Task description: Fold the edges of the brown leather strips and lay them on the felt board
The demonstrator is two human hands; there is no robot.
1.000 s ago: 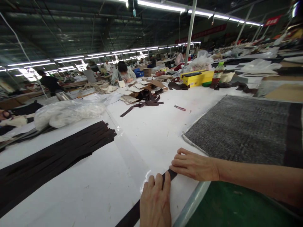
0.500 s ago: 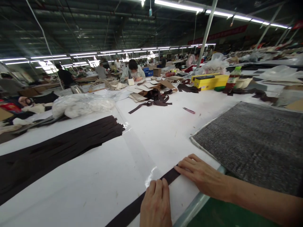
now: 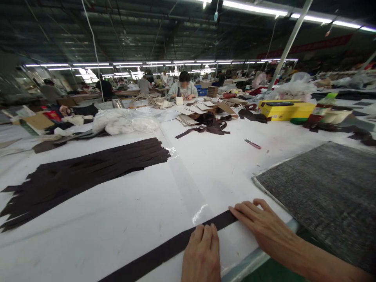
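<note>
A long dark brown fabric strip (image 3: 155, 255) lies flat and slantwise on the white table, running out of view at the bottom. My left hand (image 3: 202, 252) bends its fingers down onto the strip, partly covering it. At the strip's far right end, my right hand (image 3: 257, 219) grips the edge with thumb and fingers close together; the fingertips' undersides are hidden. To the left, a spread pile of similar dark strips (image 3: 96, 168) rests on the table. Beyond my hands lies a small pair of pink-handled thread snips (image 3: 252, 144).
A dark grey textured mat (image 3: 323, 192) covers the right side. Farther back are tangled dark strips (image 3: 213, 127), a plastic-wrapped bundle (image 3: 126, 120), a yellow box (image 3: 284, 110) and a bottle (image 3: 320, 111). A co-worker (image 3: 183, 88) sits across the table.
My view has turned left, so the scene sits farther right and more of the strip pile shows. Both hands stay on the strip, with slightly more strip visible between them.
</note>
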